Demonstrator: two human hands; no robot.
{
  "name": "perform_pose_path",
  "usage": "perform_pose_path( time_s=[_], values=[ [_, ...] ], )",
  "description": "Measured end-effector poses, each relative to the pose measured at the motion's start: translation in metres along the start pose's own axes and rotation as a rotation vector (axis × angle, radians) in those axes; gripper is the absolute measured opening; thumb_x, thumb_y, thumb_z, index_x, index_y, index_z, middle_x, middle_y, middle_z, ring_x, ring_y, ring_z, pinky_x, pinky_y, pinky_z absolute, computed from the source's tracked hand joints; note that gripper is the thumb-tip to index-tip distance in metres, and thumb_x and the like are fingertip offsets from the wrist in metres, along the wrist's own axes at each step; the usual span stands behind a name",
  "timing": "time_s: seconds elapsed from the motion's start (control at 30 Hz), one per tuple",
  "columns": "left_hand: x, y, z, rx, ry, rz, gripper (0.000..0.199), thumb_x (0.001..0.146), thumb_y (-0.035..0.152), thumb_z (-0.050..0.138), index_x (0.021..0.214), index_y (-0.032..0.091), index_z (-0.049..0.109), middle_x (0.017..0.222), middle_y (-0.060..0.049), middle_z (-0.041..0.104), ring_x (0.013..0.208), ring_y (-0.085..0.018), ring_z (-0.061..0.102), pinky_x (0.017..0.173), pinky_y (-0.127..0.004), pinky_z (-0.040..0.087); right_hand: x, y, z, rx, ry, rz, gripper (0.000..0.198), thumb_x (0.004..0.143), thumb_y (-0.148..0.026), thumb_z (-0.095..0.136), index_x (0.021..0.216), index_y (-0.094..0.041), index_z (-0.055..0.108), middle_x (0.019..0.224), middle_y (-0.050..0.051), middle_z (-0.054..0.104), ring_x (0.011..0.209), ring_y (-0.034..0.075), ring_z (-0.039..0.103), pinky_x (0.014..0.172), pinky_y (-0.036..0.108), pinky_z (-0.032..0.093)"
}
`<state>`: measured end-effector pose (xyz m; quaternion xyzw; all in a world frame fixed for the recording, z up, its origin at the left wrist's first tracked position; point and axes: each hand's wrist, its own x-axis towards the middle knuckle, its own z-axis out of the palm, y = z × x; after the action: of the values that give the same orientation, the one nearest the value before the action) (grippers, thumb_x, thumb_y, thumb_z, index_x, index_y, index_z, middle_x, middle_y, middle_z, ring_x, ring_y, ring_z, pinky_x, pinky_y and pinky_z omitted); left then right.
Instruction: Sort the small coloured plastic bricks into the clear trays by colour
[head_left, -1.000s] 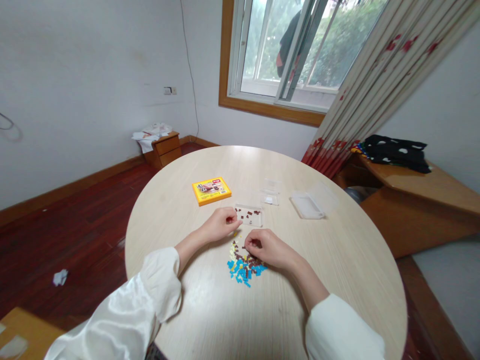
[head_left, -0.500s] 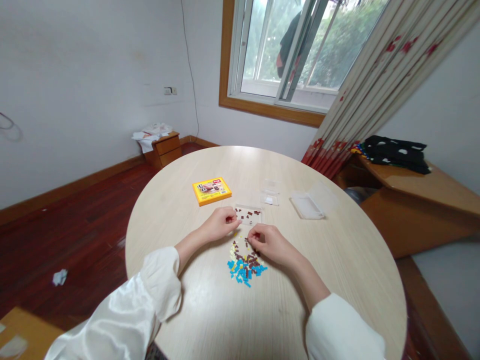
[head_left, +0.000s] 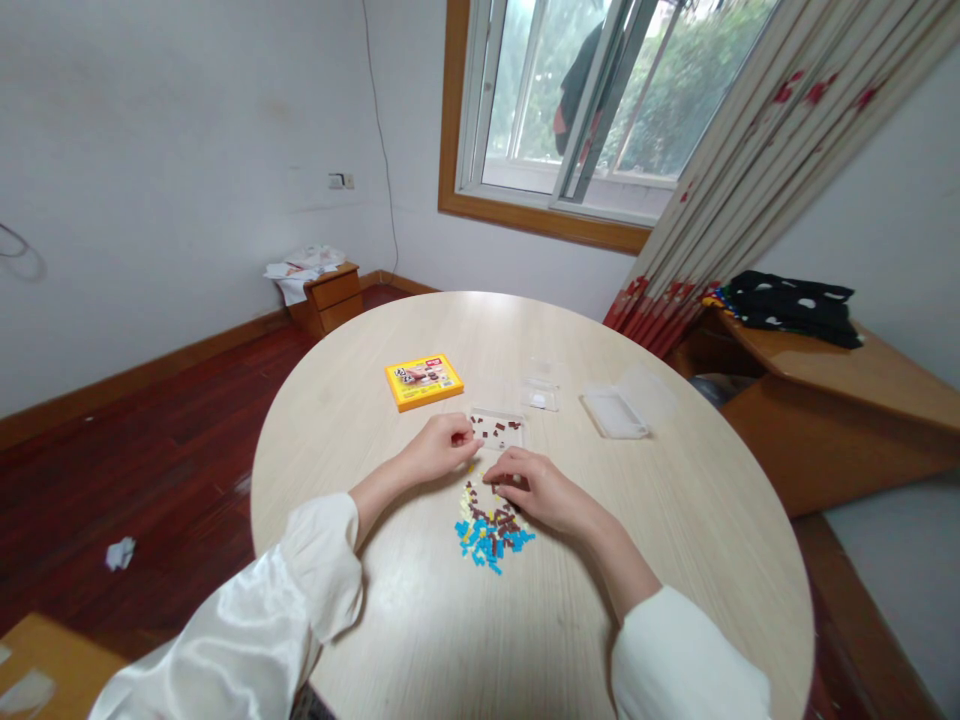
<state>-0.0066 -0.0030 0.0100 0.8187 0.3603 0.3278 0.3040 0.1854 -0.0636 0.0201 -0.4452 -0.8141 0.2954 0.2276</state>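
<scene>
- Right hand (head_left: 536, 488) rests on the far edge of the brick pile (head_left: 489, 520), fingers curled down onto the small pieces; whether a piece is pinched between the fingertips cannot be told.
- Left hand (head_left: 441, 446) lies just left of the tray (head_left: 498, 430), fingers bunched loosely with the tips at the tray's near-left corner; what it grips, if anything, is too small to tell.
- The pile lies on the table (head_left: 675, 520) between and just in front of the two hands: blue pieces nearest the person, brown and cream ones towards the tray.
- The tray is clear plastic with a few brown bricks in it, just beyond both hands.
- A yellow box (head_left: 424, 381) lies flat to the far left of the tray.
- A small clear case (head_left: 541, 392) sits beyond the tray; a larger clear lid (head_left: 616, 411) lies to its right.
- Both forearms wear white sleeves (head_left: 300, 580).
</scene>
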Motion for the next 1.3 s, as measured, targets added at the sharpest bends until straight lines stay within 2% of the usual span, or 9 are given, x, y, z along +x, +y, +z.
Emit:
perform_pose_path(
  time_s=[0.2,0.43,0.63,0.87,1.0,1.07,1.17,1.23,1.3],
  values=[
    [0.0,0.0,0.0,0.009,-0.002,0.003,0.028,0.077,0.026,0.052,0.053,0.015,0.044,0.058,0.004,0.041,0.055,-0.009,0.037,0.054,-0.022,0.028,0.003,0.001,0.003,-0.001,-0.004,0.008,0.016,0.077,-0.006,0.056,0.075,-0.017,0.068,0.08,0.004,0.063,0.077,0.014,0.057,0.075,0.026,0.044],
    [0.0,0.002,-0.001,0.014,-0.004,-0.018,0.027,0.077,0.023,0.052,0.053,0.015,0.044,0.058,0.004,0.041,0.055,-0.009,0.037,0.054,-0.022,0.029,0.004,0.001,0.003,-0.018,0.023,0.057,0.017,0.076,-0.006,0.053,0.072,-0.016,0.065,0.075,0.003,0.064,0.073,0.014,0.057,0.071,0.025,0.043],
    [0.0,0.003,-0.001,-0.006,0.003,-0.015,0.027,0.078,0.023,0.052,0.053,0.015,0.044,0.059,0.004,0.041,0.056,-0.009,0.038,0.054,-0.022,0.029,0.005,0.004,-0.001,0.029,0.256,0.054,0.01,0.08,-0.017,0.054,0.075,-0.017,0.064,0.078,0.003,0.064,0.074,0.015,0.057,0.071,0.027,0.044],
    [0.0,0.006,-0.002,-0.017,-0.027,-0.02,0.026,0.076,0.021,0.055,0.053,0.015,0.045,0.056,0.004,0.042,0.053,-0.008,0.037,0.052,-0.021,0.028,0.015,0.011,0.001,0.033,0.605,0.047,0.017,0.081,-0.026,0.052,0.078,-0.016,0.066,0.082,0.009,0.066,0.076,0.019,0.059,0.069,0.032,0.046],
    [-0.002,0.011,0.001,0.021,-0.064,0.008,0.017,0.075,0.02,0.059,0.059,0.014,0.055,0.064,0.001,0.049,0.06,-0.01,0.045,0.057,-0.022,0.034,0.021,0.02,0.0,0.069,0.699,0.105,0.023,0.082,-0.028,0.049,0.091,-0.015,0.067,0.097,0.013,0.067,0.091,0.022,0.061,0.079,0.035,0.047],
    [-0.003,0.014,0.004,0.052,-0.086,0.041,0.011,0.075,0.021,0.061,0.066,0.015,0.06,0.073,-0.001,0.055,0.069,-0.013,0.051,0.064,-0.024,0.039,0.021,0.023,-0.001,0.073,0.7,0.122,0.026,0.082,-0.029,0.049,0.095,-0.015,0.066,0.101,0.013,0.067,0.094,0.022,0.06,0.081,0.035,0.047],
    [-0.005,0.018,0.011,0.113,-0.147,0.055,0.008,0.074,0.023,0.064,0.073,0.015,0.065,0.082,-0.005,0.058,0.079,-0.017,0.055,0.071,-0.027,0.042,0.016,0.019,-0.006,0.066,0.644,0.134,0.024,0.082,-0.027,0.049,0.091,-0.014,0.067,0.096,0.012,0.068,0.088,0.021,0.062,0.078,0.033,0.047],
    [-0.005,0.02,0.015,0.179,-0.186,0.039,0.009,0.073,0.024,0.065,0.075,0.015,0.066,0.081,-0.005,0.058,0.08,-0.019,0.056,0.071,-0.028,0.043,0.012,0.013,-0.011,0.066,0.544,0.14,0.022,0.081,-0.026,0.05,0.088,-0.015,0.068,0.091,0.011,0.069,0.083,0.02,0.062,0.075,0.031,0.047],
    [-0.005,0.02,0.018,0.244,-0.212,0.019,0.01,0.074,0.024,0.064,0.077,0.015,0.068,0.08,-0.005,0.058,0.078,-0.019,0.056,0.07,-0.028,0.042,0.006,0.005,-0.015,0.065,0.38,0.146,0.019,0.079,-0.024,0.052,0.084,-0.015,0.068,0.087,0.009,0.069,0.079,0.018,0.061,0.072,0.03,0.046]
  ],
)
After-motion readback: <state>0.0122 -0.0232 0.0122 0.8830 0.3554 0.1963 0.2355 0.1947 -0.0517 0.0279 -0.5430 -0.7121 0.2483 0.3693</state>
